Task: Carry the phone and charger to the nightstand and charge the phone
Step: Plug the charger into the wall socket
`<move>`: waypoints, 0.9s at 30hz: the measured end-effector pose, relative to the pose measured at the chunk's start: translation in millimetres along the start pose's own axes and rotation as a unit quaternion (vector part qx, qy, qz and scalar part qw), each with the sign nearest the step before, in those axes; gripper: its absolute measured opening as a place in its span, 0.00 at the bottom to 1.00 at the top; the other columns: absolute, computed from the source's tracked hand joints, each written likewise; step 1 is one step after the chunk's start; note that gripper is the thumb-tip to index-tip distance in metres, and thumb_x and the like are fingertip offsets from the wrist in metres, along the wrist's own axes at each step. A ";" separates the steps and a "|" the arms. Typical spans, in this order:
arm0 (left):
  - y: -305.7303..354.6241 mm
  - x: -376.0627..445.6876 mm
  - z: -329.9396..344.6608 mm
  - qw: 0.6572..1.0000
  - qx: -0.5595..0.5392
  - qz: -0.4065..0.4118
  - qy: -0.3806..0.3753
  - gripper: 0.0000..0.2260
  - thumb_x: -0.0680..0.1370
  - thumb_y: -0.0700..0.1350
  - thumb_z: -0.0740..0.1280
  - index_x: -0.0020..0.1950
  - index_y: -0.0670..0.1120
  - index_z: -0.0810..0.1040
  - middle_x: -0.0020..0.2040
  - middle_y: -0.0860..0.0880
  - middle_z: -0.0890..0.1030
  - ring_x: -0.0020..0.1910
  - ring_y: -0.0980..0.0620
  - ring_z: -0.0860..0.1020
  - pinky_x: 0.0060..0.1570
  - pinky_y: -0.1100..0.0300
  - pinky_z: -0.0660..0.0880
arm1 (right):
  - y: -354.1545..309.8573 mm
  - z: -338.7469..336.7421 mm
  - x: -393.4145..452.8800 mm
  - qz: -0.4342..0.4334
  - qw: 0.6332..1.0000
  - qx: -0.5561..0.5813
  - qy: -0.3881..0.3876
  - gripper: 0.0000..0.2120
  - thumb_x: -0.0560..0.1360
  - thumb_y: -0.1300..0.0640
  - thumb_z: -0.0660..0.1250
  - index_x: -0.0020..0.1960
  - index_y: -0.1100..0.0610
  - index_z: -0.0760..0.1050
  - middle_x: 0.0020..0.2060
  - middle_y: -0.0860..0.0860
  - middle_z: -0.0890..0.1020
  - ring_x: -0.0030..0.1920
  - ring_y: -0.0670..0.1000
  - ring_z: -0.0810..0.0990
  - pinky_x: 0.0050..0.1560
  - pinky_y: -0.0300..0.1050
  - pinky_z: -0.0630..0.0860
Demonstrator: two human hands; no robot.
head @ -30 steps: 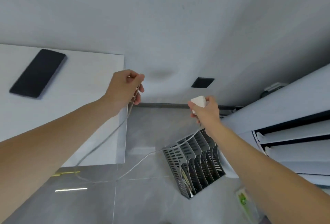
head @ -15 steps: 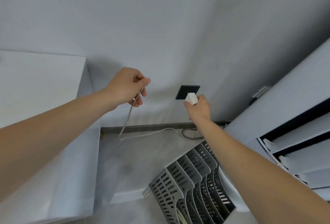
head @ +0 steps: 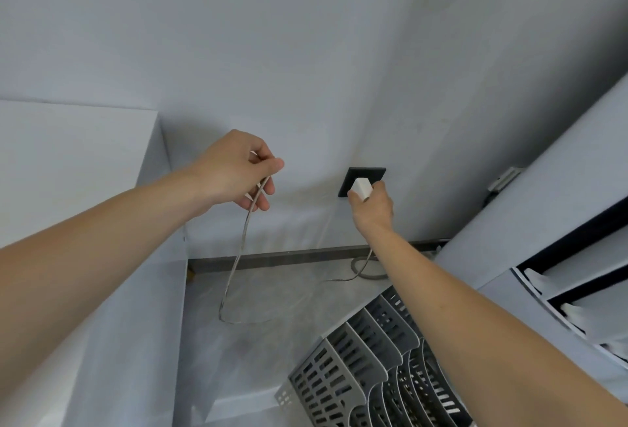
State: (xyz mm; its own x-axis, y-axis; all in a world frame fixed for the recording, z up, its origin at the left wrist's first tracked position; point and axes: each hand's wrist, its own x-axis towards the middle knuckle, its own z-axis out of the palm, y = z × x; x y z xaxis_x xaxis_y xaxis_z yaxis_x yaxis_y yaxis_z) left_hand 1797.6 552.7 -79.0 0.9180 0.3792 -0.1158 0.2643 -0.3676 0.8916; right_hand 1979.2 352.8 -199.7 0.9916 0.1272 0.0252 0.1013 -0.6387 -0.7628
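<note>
We've swung right and the phone has dropped out of view. Our right hand (head: pixel 371 204) now presses the white charger (head: pixel 361 186) against the black wall socket (head: pixel 353 177), while our left hand (head: pixel 238 170) pinches the cable (head: pixel 238 256). Plugging in looks imminent.

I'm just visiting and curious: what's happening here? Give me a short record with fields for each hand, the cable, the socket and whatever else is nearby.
left hand: shut grip on the loose end of the cable
right hand: shut grip on the white charger, held at the socket
socket: black plate low on the wall
cable: sags from the left hand to a loop on the floor, then rises toward the right hand
plugged in: cannot tell
nearby: grey file rack on the floor; white nightstand to the left
phone: not in view
</note>
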 end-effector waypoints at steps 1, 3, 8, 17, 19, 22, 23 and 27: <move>0.1 0.3 0.3 1.000 0.003 0.001 0.000 0.09 0.84 0.45 0.67 0.51 0.40 0.79 0.40 0.40 0.85 0.31 0.44 0.86 0.34 0.52 0.83 | -0.5 1.2 0.2 0.004 1.000 -0.001 0.001 0.19 0.82 0.51 0.68 0.65 0.62 0.69 0.58 0.62 0.79 0.56 0.61 0.80 0.57 0.57 0.81; 0.8 1.1 0.3 1.000 0.008 0.003 0.003 0.09 0.84 0.45 0.67 0.51 0.40 0.80 0.40 0.41 0.86 0.31 0.44 0.86 0.34 0.53 0.83 | 1.8 2.7 0.5 0.009 1.000 -0.006 0.001 0.18 0.82 0.51 0.67 0.65 0.62 0.69 0.60 0.63 0.79 0.58 0.62 0.80 0.58 0.59 0.81; 0.5 2.6 -4.1 1.000 0.004 0.003 0.010 0.08 0.84 0.45 0.67 0.51 0.40 0.79 0.40 0.40 0.85 0.33 0.42 0.87 0.35 0.52 0.82 | 4.5 2.4 3.6 0.007 1.000 -0.020 0.013 0.17 0.83 0.52 0.67 0.64 0.61 0.69 0.59 0.62 0.79 0.58 0.62 0.80 0.58 0.60 0.82; 2.2 6.1 -0.4 1.000 0.003 -0.004 0.004 0.09 0.84 0.45 0.68 0.50 0.40 0.80 0.39 0.41 0.86 0.34 0.42 0.87 0.34 0.52 0.84 | -2.1 -1.7 14.8 0.000 0.998 -0.059 -0.009 0.20 0.82 0.48 0.67 0.64 0.63 0.71 0.59 0.63 0.80 0.57 0.63 0.81 0.52 0.53 0.80; 2.0 6.1 -0.5 1.000 0.004 -0.003 0.003 0.09 0.84 0.45 0.68 0.50 0.40 0.80 0.39 0.40 0.86 0.34 0.41 0.87 0.35 0.52 0.84 | -2.8 -3.5 19.6 -0.001 0.998 -0.060 -0.014 0.20 0.82 0.48 0.68 0.63 0.64 0.71 0.58 0.63 0.80 0.57 0.63 0.81 0.50 0.51 0.78; 2.3 6.6 0.1 1.000 0.000 -0.003 0.003 0.08 0.84 0.45 0.67 0.51 0.40 0.80 0.39 0.40 0.86 0.34 0.41 0.87 0.34 0.52 0.83 | -3.5 -5.1 22.4 -0.007 0.997 -0.069 -0.018 0.20 0.82 0.49 0.68 0.62 0.64 0.72 0.59 0.63 0.80 0.57 0.63 0.81 0.47 0.48 0.74; 2.3 7.0 0.5 1.000 0.000 -0.002 0.003 0.08 0.84 0.45 0.67 0.51 0.40 0.80 0.39 0.40 0.86 0.34 0.42 0.87 0.35 0.52 0.84 | -3.2 -5.0 21.7 -0.008 0.997 -0.069 -0.017 0.20 0.82 0.49 0.68 0.62 0.65 0.71 0.59 0.64 0.80 0.57 0.63 0.81 0.47 0.47 0.73; 2.2 7.5 1.5 1.000 -0.003 -0.001 0.000 0.08 0.84 0.45 0.68 0.50 0.40 0.80 0.39 0.40 0.86 0.33 0.42 0.87 0.36 0.50 0.84 | -2.9 -2.7 21.6 -0.012 0.998 -0.061 -0.012 0.21 0.81 0.48 0.69 0.62 0.66 0.71 0.59 0.64 0.80 0.58 0.64 0.80 0.51 0.51 0.77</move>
State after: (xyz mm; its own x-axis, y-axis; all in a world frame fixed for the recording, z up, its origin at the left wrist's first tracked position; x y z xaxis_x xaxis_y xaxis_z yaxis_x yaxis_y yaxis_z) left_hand 1805.4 553.4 -78.6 0.9180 0.3789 -0.1173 0.2639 -0.3628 0.8937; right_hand 2000.5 355.3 -195.2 0.9867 0.1605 0.0265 0.1358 -0.7233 -0.6771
